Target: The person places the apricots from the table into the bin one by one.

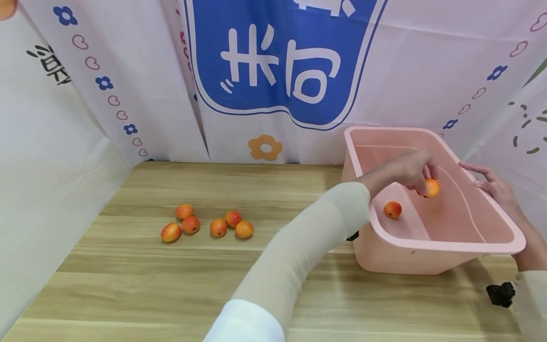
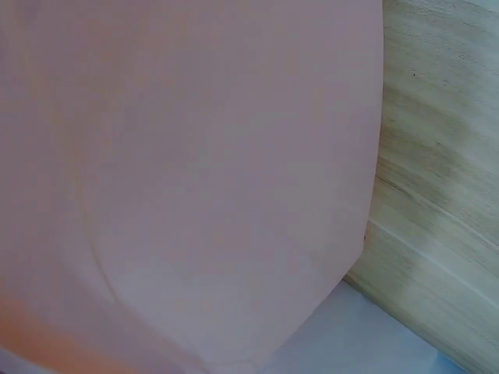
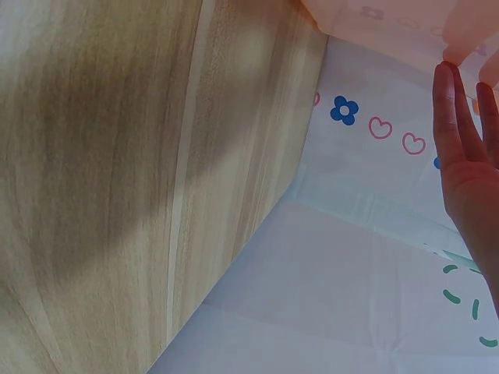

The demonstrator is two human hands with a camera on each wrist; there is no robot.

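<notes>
My left hand (image 1: pixel 415 170) reaches over the near side of a pink plastic bin (image 1: pixel 448 245) and pinches a small orange-red, apricot-like fruit (image 1: pixel 432 188) inside it. Another such fruit (image 1: pixel 392 209) lies on the bin's floor, toward its left side. At the bin's right rim rests my right hand (image 1: pixel 499 187). The right wrist view has its straight fingers (image 3: pixel 446 117) touching the outer bin wall (image 3: pixel 390 23). Pink bin wall (image 2: pixel 218 171) fills most of the left wrist view, where the left hand's grip cannot be made out.
Several more orange-red fruits lie in two loose clusters on the wooden table (image 1: pixel 171 285), one fruit at the left (image 1: pixel 171 232) and one nearer the middle (image 1: pixel 244 230). A printed cloth (image 1: pixel 307 137) hangs behind the table's back edge.
</notes>
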